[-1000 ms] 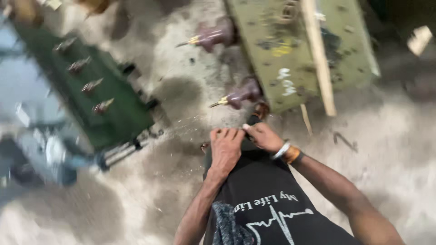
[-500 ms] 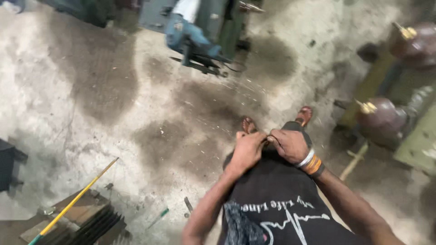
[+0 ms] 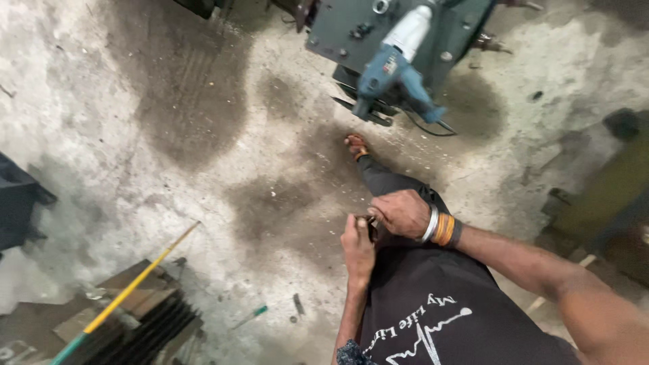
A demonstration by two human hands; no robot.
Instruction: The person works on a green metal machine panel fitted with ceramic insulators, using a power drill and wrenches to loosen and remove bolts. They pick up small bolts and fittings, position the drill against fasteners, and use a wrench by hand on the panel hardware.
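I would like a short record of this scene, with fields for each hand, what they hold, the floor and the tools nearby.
left hand: in front of the body, fingers on a small dark object
right hand: meets the left at the same object; bangles on the wrist
object: too small to identify
floor: stained concrete
tools: blue power drill lying on a grey metal housing; yellow rod at lower left

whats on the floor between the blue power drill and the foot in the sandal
Nothing lies there. In the head view, the stretch between the blue power drill and the sandalled foot is bare, stained concrete floor. The drill's black cord trails off to the right of that gap.
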